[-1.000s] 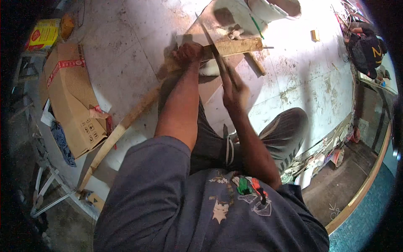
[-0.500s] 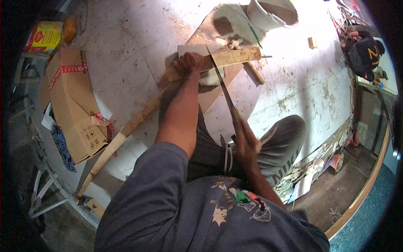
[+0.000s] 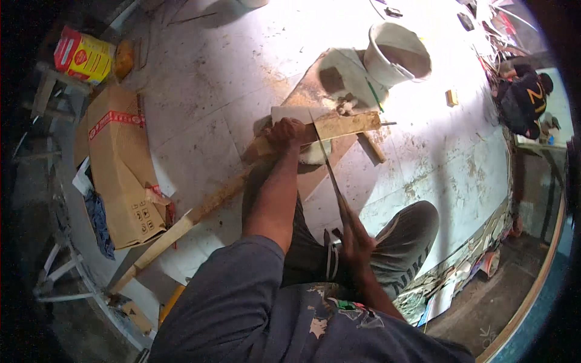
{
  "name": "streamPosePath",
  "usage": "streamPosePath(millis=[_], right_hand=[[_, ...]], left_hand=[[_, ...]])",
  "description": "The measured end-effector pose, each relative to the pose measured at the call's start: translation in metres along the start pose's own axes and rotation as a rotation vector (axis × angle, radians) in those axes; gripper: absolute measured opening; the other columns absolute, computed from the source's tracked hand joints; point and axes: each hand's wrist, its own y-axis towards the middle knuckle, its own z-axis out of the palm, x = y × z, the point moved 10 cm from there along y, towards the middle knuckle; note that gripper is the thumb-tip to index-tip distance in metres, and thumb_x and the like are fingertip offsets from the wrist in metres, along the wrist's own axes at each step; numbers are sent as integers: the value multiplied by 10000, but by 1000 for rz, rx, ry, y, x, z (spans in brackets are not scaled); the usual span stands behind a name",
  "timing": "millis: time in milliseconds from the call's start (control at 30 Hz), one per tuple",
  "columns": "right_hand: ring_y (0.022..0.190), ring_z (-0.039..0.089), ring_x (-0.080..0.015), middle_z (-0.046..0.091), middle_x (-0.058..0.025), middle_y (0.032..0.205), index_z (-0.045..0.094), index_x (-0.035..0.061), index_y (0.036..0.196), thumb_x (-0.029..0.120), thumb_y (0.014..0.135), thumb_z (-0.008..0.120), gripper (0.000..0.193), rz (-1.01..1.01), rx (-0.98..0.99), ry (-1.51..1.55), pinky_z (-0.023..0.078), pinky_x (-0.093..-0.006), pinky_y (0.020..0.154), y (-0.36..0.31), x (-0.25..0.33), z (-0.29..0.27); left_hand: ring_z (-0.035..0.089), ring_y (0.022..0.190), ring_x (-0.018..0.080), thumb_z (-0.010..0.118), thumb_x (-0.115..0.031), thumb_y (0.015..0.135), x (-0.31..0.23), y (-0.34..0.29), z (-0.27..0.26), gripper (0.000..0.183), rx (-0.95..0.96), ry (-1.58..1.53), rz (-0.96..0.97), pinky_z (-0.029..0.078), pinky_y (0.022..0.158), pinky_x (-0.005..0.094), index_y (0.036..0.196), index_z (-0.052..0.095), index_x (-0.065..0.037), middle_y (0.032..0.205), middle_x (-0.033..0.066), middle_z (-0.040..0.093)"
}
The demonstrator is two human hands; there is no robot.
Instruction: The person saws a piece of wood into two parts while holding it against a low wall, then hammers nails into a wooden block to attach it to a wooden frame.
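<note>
My left hand (image 3: 286, 133) is closed around a long wooden plank (image 3: 348, 126), pressing it down over a pale block (image 3: 316, 153) on the floor. The plank runs from there back past my left side. In my right hand (image 3: 358, 243) is the handle of a hand saw (image 3: 331, 172). Its blade slants up and crosses the plank just right of my left hand. The fingers around the handle are partly hidden. Beyond the plank lie a small crumpled pale lump (image 3: 346, 105) and a green stick-like tool (image 3: 375, 95).
A white bucket (image 3: 382, 63) stands beyond the plank. At left are a cardboard box (image 3: 124, 175) and a yellow-red package (image 3: 86, 57). A wooden handle (image 3: 372, 148) and a small wood block (image 3: 452, 97) lie on the floor. Another person (image 3: 525, 97) is at far right.
The whole view has shifted, so the plank, bucket and box sit lower in it. Both hands keep their grips, and the saw blade still crosses the plank at about the same place.
</note>
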Motion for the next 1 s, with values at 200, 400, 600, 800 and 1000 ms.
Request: streamPosePath(millis=[200,400,600,800,1000], right_hand=[[994,590,-314,604,-156,1159,573,36,1215,135,1025,496,227,160,46,-343,459,-468,826,92,-118,22],[1041,712,-325,646,-192,1341,517,83,1469,61,971,558,501,12,-82,-20,573,-418,860,-22,-3,-34],[1033,710,-356,657,-197,1317,498,120,1492,38,938,568,564,201,-39,-160,575,-427,808,94,-115,3],[1201,651,-382,613,-234,1371,423,179,1548,33,964,542,613,-63,-93,-55,569,-362,918,-26,4,-39],[1178,664,-347,608,-239,1368,430,166,1543,131,978,580,586,234,-15,-169,569,-399,923,96,-94,-9]], left_hand=[[701,805,294,615,-373,897,-34,-26,58,300,626,-112,205,547,776,461,831,747,-112,856,117,715],[716,808,294,617,-379,893,-5,21,53,308,559,-4,12,562,753,447,835,756,-111,860,115,728],[731,811,293,619,-386,889,-57,-30,53,316,684,-88,214,578,730,432,840,766,-111,865,113,741],[746,814,292,621,-392,885,-6,4,70,324,582,4,36,594,708,417,845,776,-110,870,111,755],[756,832,315,607,-386,878,-67,-45,75,358,712,-50,371,605,710,444,844,779,-74,885,150,763]])
